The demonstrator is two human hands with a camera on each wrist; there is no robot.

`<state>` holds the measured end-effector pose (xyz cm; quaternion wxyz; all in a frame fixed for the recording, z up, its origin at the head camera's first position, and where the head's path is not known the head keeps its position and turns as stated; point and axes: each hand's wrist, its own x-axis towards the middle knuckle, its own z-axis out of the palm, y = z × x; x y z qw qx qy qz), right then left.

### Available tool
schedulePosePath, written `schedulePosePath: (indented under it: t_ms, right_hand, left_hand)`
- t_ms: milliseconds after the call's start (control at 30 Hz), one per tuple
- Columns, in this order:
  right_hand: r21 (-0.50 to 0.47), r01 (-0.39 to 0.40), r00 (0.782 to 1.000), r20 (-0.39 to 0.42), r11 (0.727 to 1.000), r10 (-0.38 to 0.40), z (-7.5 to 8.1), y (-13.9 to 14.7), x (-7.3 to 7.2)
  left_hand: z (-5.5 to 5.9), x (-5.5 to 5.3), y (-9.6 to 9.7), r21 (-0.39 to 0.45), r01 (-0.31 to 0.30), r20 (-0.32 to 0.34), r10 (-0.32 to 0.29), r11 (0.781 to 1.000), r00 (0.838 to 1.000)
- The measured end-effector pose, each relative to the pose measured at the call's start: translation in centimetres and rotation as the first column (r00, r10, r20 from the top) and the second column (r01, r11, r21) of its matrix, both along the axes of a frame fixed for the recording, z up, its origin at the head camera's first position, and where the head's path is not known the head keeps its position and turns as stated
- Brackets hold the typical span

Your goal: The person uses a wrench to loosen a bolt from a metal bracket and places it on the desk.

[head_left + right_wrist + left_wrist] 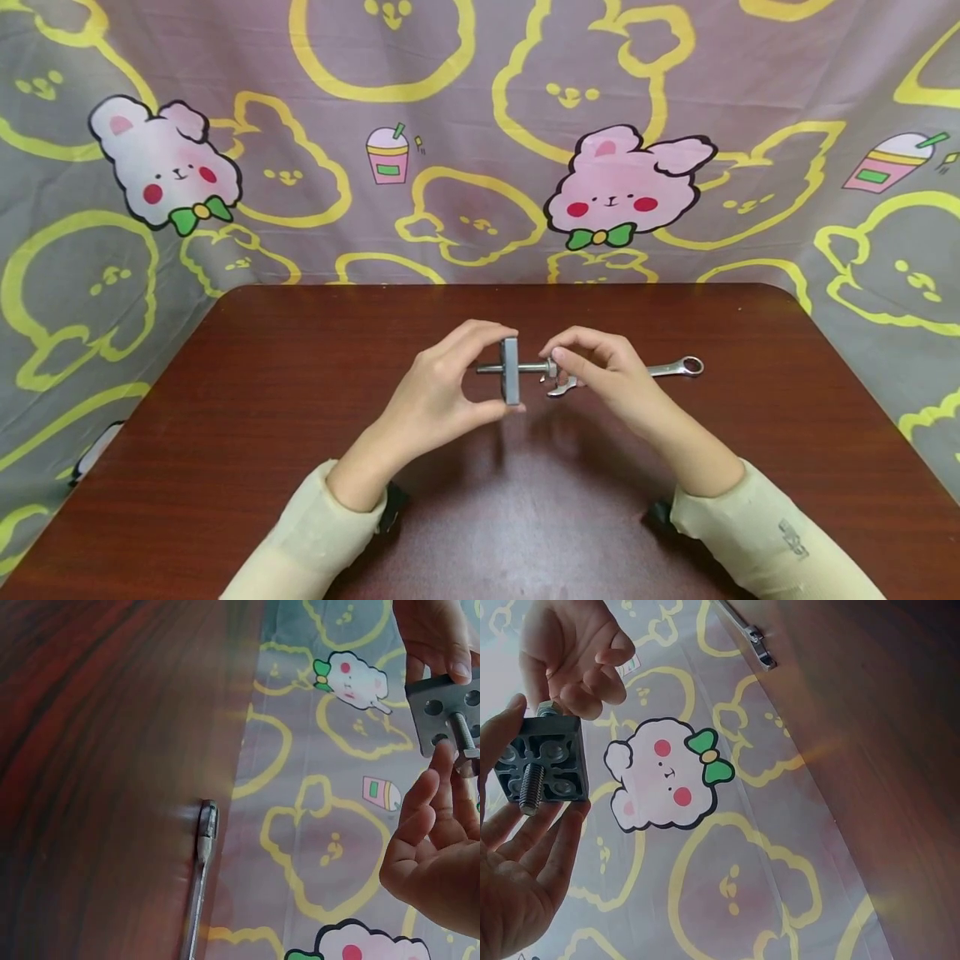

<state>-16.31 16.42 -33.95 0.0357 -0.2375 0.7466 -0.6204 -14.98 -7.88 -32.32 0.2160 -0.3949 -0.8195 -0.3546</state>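
Observation:
My left hand [442,383] grips a grey square plate [512,372] by its edges, thumb on one side and fingers on the opposite one. A bolt [532,367] runs through the plate's middle, its threaded end [531,791] poking out on the ribbed face. Round holes surround the bolt on the flat face of the plate [426,720]. My right hand [618,379] pinches the bolt at its hex head [552,367] with thumb and fingertips. Both hands hold these parts raised above the table.
A combination wrench [671,368] lies on the dark red-brown table [225,417], partly hidden behind my right hand. Its ring end points right. Patterned cloth [465,125] hangs around the table's back and sides.

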Motion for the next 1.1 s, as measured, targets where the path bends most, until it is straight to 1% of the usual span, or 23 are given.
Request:
schedulePosePath:
  t_ms: [133, 200, 267, 367, 433, 500, 633, 800, 867, 967, 1033, 1100]
  right_hand:
    - [-0.035, -0.033, 0.999, 0.027, 0.999, 0.034, -0.13, -0.02, -0.07]
    - [-0.029, -0.025, 1.0, 0.01, 0.999, 0.026, -0.07, -0.02, 0.0]
    - [-0.014, -0.029, 0.998, -0.056, 0.999, 0.028, 0.02, -0.04, 0.05]
    - [0.029, -0.028, 0.983, -0.178, 0.999, 0.033, 0.15, -0.1, 0.2]
    - [0.036, -0.046, 0.971, -0.231, 0.998, 0.053, 0.19, -0.14, 0.28]
    - [0.04, -0.051, 0.967, -0.246, 0.998, 0.059, 0.23, -0.15, 0.37]
    - [0.041, -0.052, 0.97, -0.234, 0.998, 0.061, 0.24, -0.09, 0.42]
    - [0.025, -0.036, 0.987, -0.153, 0.999, 0.04, 0.25, 0.09, 0.4]
    - [-0.002, -0.039, 0.994, -0.102, 0.999, 0.038, 0.27, 0.17, 0.4]
    - [-0.053, -0.051, 0.998, -0.037, 0.997, 0.049, 0.35, 0.21, 0.44]
    - [-0.093, -0.066, 0.998, -0.01, 0.994, 0.065, 0.38, 0.18, 0.44]
    - [-0.109, -0.063, 0.998, -0.002, 0.992, 0.064, 0.4, 0.11, 0.46]
  left_hand:
    - [-0.08, -0.01, 0.03, -0.005, 0.006, 0.002, -0.006, 1.0, 1.0]
    - [-0.06, -0.02, 0.04, -0.01, 0.008, 0.003, -0.008, 1.0, 1.0]
    - [-0.05, -0.06, 0.03, -0.013, 0.005, 0.002, -0.005, 1.0, 1.0]
    - [-0.03, -0.06, 0.01, -0.01, -0.004, 0.0, 0.004, 1.0, 1.0]
    - [-0.08, -0.06, -0.02, -0.008, -0.009, -0.001, 0.009, 1.0, 1.0]
    - [-0.12, -0.04, -0.03, -0.008, -0.01, -0.003, 0.01, 1.0, 1.0]
    - [-0.17, -0.01, -0.02, -0.007, -0.01, -0.004, 0.01, 1.0, 1.0]
    - [-0.17, 0.0, -0.02, 0.001, -0.015, 0.001, 0.015, 1.0, 1.0]
    - [-0.15, 0.01, -0.02, 0.004, -0.015, 0.002, 0.015, 1.0, 1.0]
    - [-0.14, 0.01, 0.0, 0.009, -0.013, 0.0, 0.013, 1.0, 1.0]
    - [-0.16, 0.0, 0.02, 0.015, -0.011, 0.002, 0.011, 1.0, 1.0]
    - [-0.22, 0.01, 0.05, 0.019, -0.009, 0.004, 0.009, 1.0, 1.0]
